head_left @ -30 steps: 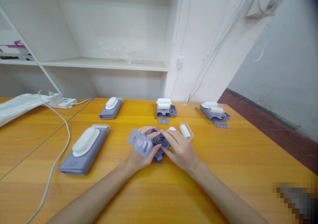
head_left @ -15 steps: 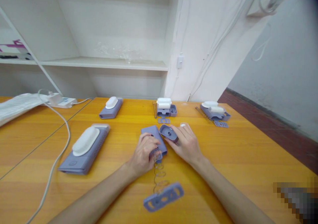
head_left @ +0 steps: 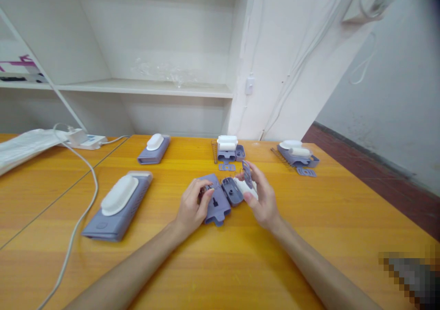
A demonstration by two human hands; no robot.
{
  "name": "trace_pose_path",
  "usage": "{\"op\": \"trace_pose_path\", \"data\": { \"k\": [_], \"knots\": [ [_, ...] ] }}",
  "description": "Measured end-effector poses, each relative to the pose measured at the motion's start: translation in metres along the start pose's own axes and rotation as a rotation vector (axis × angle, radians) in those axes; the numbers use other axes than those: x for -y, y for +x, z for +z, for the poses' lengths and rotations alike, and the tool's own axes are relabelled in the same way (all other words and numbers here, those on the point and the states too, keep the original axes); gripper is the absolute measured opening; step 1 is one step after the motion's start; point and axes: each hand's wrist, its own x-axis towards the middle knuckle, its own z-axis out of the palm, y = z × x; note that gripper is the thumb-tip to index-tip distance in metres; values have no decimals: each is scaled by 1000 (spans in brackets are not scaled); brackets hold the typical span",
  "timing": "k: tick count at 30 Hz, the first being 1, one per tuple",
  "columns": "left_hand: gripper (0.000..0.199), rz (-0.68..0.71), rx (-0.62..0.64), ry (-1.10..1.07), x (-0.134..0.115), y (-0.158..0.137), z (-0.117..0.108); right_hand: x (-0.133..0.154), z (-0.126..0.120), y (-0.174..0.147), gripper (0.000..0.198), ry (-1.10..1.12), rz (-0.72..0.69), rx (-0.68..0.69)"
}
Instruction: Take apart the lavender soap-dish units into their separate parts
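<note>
My left hand point(head_left: 191, 205) is closed in a pinch over a flat purple case point(head_left: 218, 203), apparently on one end of a thin coil spring point(head_left: 228, 179). The spring runs across toward my right hand point(head_left: 265, 199), which grips a slotted purple plate point(head_left: 247, 175) between thumb and fingers. Between the hands, a purple oval cap point(head_left: 232, 191) lies hollow side up against the case. A white piece point(head_left: 244, 187) shows beside the cap, partly hidden by the plate and my right fingers.
Two purple cases with white oval tops, a near one point(head_left: 117, 204) and a far one point(head_left: 154, 149), lie left. Farther back are two sets of parts, a middle set point(head_left: 227, 152) and a right set point(head_left: 297, 156). A white cable point(head_left: 92, 186) crosses the table's left side.
The slotted plate and spring, dangling below my left hand before, are now up between both hands. My right hand has let go of the oval cap and taken hold of the plate.
</note>
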Motion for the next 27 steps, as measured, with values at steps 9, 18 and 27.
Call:
{"op": "trace_pose_path", "data": {
  "k": [9,18,27],
  "knots": [
    [19,-24,-6,-103,1,2,3,6,-6,18,42,405,349,-22],
    [25,-97,-112,71,7,5,-2,2,-5,9,50,212,148,-31],
    [37,-326,-297,-88,3,10,-1,-4,-8,9,45,-10,5,-126]
  ]
}}
